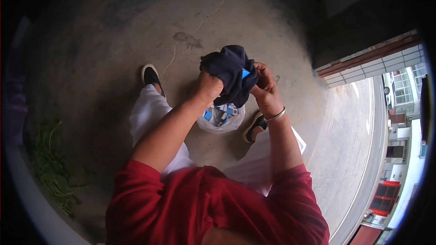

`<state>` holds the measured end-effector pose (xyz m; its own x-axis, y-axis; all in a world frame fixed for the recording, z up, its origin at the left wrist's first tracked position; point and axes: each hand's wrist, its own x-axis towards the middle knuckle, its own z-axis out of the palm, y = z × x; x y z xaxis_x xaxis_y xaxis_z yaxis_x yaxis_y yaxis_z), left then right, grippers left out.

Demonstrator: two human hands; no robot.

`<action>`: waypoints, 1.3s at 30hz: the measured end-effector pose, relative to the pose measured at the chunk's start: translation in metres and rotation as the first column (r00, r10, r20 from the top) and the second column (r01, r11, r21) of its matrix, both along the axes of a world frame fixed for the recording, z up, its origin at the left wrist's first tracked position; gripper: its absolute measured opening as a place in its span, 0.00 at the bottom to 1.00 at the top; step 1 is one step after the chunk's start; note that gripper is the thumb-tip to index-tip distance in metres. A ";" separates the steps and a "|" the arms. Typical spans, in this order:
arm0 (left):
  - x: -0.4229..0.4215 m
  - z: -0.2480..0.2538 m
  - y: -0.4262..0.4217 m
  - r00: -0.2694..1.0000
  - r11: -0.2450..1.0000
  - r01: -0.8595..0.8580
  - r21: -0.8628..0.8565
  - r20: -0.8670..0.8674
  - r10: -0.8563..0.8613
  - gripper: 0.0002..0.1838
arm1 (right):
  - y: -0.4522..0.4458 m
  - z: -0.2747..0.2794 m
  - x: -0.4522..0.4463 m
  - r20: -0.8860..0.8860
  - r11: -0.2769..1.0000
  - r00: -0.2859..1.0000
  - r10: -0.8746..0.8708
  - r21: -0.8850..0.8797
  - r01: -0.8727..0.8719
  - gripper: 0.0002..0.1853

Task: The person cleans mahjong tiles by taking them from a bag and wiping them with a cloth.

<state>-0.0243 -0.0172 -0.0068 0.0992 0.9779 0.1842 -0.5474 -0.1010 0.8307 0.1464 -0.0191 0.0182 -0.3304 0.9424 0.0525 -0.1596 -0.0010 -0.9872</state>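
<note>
A bunched dark cloth (229,66) is held up in front of me, over the floor between my feet. My left hand (211,87) is closed on its left side, with the fingertips hidden in the folds. At the cloth's right edge, my right hand (267,90) grips with thumb and bent fingers. A small bright blue piece (245,73) shows among the folds near the right fingers; whether it is loose or attached I cannot tell. Below the cloth stands a clear plastic bag (218,128) with several small blue and white box-like pieces (223,112), partly covered by the cloth.
My dark shoes (150,76) are planted on either side of the bag on the concrete floor (181,22). Green leafy stalks (52,168) lie at the left. A tiled ledge (372,66) and a paved road (349,140) are on the right.
</note>
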 end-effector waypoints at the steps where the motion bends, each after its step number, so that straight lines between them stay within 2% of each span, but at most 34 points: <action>1: 0.000 0.003 0.000 1.000 0.998 -0.004 -0.068 0.027 0.006 0.10 | 0.000 -0.003 -0.001 -0.009 1.000 1.000 -0.007 -0.010 0.007 0.19; 3: 0.004 0.004 0.000 0.994 0.988 -0.012 -0.154 0.106 0.028 0.12 | 0.000 -0.007 -0.002 -0.027 0.999 0.999 -0.022 -0.030 0.021 0.16; 6: 0.001 0.008 -0.004 0.998 0.994 0.041 -0.106 0.053 -0.036 0.03 | 0.003 -0.006 -0.004 -0.209 0.985 0.973 -0.101 -0.159 0.068 0.12; 7: 0.004 0.006 -0.003 1.000 0.997 -0.001 0.071 0.030 -0.001 0.01 | 0.007 -0.010 0.000 -0.233 0.983 0.965 -0.120 -0.165 0.083 0.11; 11: 0.010 -0.006 -0.004 0.985 0.982 -0.074 0.174 -0.143 0.100 0.05 | 0.008 -0.009 0.000 -0.240 0.955 0.952 -0.188 -0.271 0.120 0.12; 14: 0.010 -0.007 -0.006 0.964 0.956 -0.157 0.247 -0.172 0.202 0.04 | 0.006 -0.005 -0.001 -0.294 0.964 0.948 -0.125 -0.261 0.046 0.13; 16: 0.002 -0.001 -0.003 0.963 0.957 -0.110 0.270 -0.211 0.170 0.04 | 0.002 -0.005 -0.001 -0.261 0.990 0.965 -0.024 -0.138 -0.013 0.16; 17: 0.000 0.002 -0.003 0.972 0.970 -0.091 0.228 -0.191 0.136 0.04 | 0.001 -0.005 0.000 -0.240 0.996 0.971 0.025 -0.076 -0.045 0.18; 18: -0.002 0.005 -0.003 0.980 0.980 -0.072 0.185 -0.168 0.104 0.04 | 0.001 -0.005 -0.001 -0.208 0.998 0.978 0.015 -0.063 -0.028 0.19; 20: -0.001 0.007 -0.006 0.999 1.000 -0.018 -0.006 -0.031 0.018 0.05 | 0.000 -0.006 -0.004 -0.147 0.999 0.989 -0.012 -0.035 0.007 0.22; 21: 0.001 0.008 -0.006 1.000 0.999 -0.026 -0.019 -0.005 0.026 0.05 | -0.002 -0.003 -0.005 -0.087 1.000 0.996 -0.012 0.006 0.013 0.21; 24: 0.004 0.005 0.001 0.995 0.995 -0.001 -0.104 0.103 0.012 0.16 | -0.003 -0.003 -0.007 -0.028 0.997 0.999 -0.043 0.069 0.045 0.18; 27: -0.002 0.018 -0.002 0.993 0.990 0.115 -0.082 0.031 -0.113 0.16 | 0.001 -0.007 -0.003 -0.041 0.994 0.997 -0.070 0.079 0.073 0.14; 29: 0.000 0.025 -0.006 0.985 0.996 0.083 -0.030 -0.150 -0.086 0.15 | -0.001 -0.004 -0.006 -0.035 0.992 0.993 -0.110 0.063 0.112 0.11; 33: -0.005 0.019 0.003 0.944 0.990 0.144 -0.013 -0.298 -0.141 0.16 | 0.000 -0.007 -0.003 0.028 0.988 0.994 -0.109 0.116 0.105 0.11; 35: -0.003 0.006 0.003 0.963 0.986 0.158 -0.050 -0.214 -0.165 0.17 | 0.001 -0.007 -0.002 0.057 0.983 0.994 -0.090 0.164 0.080 0.13; 37: -0.005 0.030 -0.007 0.973 0.965 0.224 -0.138 -0.030 -0.230 0.18 | 0.002 -0.005 0.000 0.062 0.984 0.995 -0.075 0.169 0.063 0.14; 39: -0.007 0.025 -0.006 0.947 0.937 0.308 -0.164 0.152 -0.284 0.20 | 0.001 0.001 0.000 0.037 0.990 0.998 -0.058 0.129 0.053 0.13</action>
